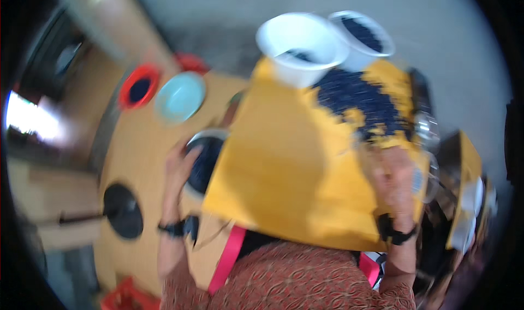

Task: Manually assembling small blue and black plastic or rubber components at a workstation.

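Note:
My left hand [179, 165] is at the rim of a round white-rimmed container [206, 133], thumb over the inside edge and fingers outside. Dark contents fill that container, which is partly hidden by the yellow tabletop [262, 173]. Over the right part of the yellow top is my right hand [394, 176], its fingers smeared by motion, so any object in them cannot be made out. Just beyond it lies a spread of small dark pieces [355, 97]. At the far edge stand a white tub [303, 72] with few dark pieces and a second white tub [353, 60] holding more.
To the left, a wooden floor-like surface holds a pale green basin [180, 97], a red bowl [147, 97] with dark contents and a black round base [123, 212]. Clear glass-like objects [427, 127] line the right edge. Lower left is a red plastic item [131, 296].

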A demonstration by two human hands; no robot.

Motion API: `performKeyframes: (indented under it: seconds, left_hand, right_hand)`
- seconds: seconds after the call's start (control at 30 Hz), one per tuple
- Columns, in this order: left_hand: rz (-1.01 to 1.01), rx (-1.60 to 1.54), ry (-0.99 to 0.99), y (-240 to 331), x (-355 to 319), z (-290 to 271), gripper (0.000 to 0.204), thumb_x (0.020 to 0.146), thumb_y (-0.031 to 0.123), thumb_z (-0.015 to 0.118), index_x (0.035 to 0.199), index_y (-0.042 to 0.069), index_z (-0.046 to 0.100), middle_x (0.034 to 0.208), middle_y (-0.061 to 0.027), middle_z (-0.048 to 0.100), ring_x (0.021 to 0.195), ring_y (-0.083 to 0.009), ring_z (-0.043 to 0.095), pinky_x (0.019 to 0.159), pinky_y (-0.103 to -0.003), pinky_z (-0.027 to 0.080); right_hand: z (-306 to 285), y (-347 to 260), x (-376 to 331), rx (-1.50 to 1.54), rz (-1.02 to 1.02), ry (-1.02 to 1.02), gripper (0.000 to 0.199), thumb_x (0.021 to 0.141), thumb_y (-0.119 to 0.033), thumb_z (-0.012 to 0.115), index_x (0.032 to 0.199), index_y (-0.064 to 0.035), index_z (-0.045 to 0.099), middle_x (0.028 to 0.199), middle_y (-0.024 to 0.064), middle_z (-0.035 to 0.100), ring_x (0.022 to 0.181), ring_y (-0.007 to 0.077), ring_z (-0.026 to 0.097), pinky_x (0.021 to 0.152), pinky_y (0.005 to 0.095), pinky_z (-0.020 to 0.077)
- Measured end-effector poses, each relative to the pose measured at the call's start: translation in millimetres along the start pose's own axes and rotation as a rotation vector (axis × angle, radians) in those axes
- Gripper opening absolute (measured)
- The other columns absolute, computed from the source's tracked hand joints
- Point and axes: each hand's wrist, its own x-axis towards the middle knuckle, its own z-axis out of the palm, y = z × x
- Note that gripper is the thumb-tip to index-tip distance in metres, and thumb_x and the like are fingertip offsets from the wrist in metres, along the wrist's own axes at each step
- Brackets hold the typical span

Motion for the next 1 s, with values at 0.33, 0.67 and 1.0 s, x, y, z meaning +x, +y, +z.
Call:
performKeyframes:
  seconds: [0.33,0.67,1.0]
  left_hand:
    - [-0.073,-0.737,-0.314,148.8,-29.0,2.2,0.023,0.087,0.000,0.060,0.109,-0.004,0.063,0.103,-0.0124,0.068,0.097,-0.0181,0.064,0.089,-0.028,0.049]
    - [-0.119,-0.893,-0.796,259.0,-49.0,103.4,0.018,0.090,0.005,0.058,0.105,-0.001,0.065,0.101,-0.0102,0.069,0.096,-0.0162,0.064,0.090,-0.028,0.048]
    - [-0.035,-0.960,-0.759,257.8,-36.9,169.3,0.013,0.091,0.006,0.060,0.101,0.002,0.066,0.098,-0.0060,0.068,0.095,-0.0146,0.064,0.087,-0.026,0.049]
  right_hand:
    - [3.7,11.4,-24.9,0.014,0.044,-0.100,0.013,0.078,-0.013,0.064,0.088,-0.0058,0.062,0.076,0.0060,0.055,0.079,0.0249,0.056,0.070,0.0371,0.0451]
    - [4.8,21.0,-44.6,0.074,0.092,-0.153,0.012,0.081,-0.014,0.061,0.090,-0.0059,0.062,0.079,0.0084,0.057,0.081,0.0249,0.058,0.073,0.0379,0.0467]
    - [-0.6,20.8,-58.0,0.099,0.125,-0.153,0.013,0.076,-0.011,0.060,0.087,-0.0037,0.060,0.079,0.0085,0.055,0.083,0.0270,0.057,0.073,0.0384,0.0463]
